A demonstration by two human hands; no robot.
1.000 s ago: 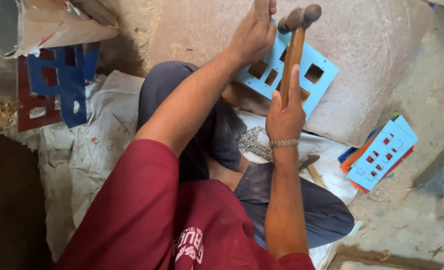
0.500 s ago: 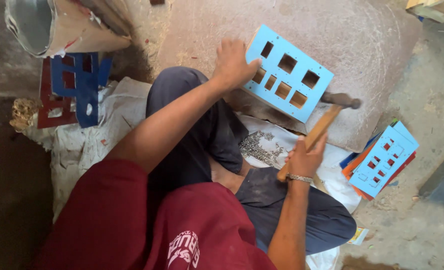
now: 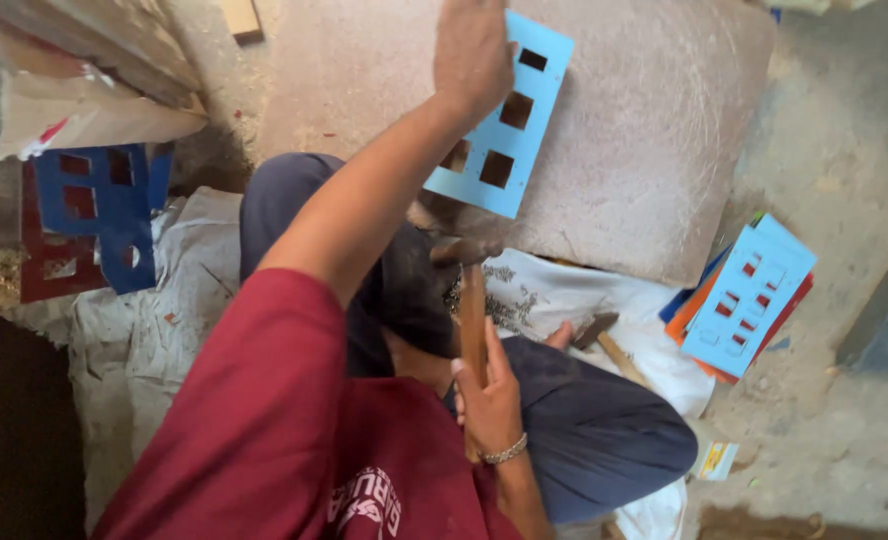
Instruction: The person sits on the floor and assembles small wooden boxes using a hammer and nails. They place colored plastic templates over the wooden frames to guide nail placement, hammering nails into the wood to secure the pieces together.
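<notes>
A rough, floor-level craft workshop. The person sits cross-legged on a dusty concrete floor (image 3: 844, 150) spread with stained white sacking (image 3: 134, 340), working at a big worn stone slab (image 3: 644, 130) in place of a bench. A wooden-handled hammer (image 3: 471, 300) is in use, and a second hammer (image 3: 604, 340) lies by the knee. Stacks of cut-out coloured sheets (image 3: 749, 295) lie off the slab's right edge, with more blue and red ones (image 3: 94, 215) to the left, under torn cardboard (image 3: 84, 110).

A dusty, sawdust-strewn concrete floor (image 3: 844, 140) lies in soft daylight, with a crumpled white cloth (image 3: 124, 350) spread across it and torn cardboard (image 3: 84, 110) at the upper left.
</notes>
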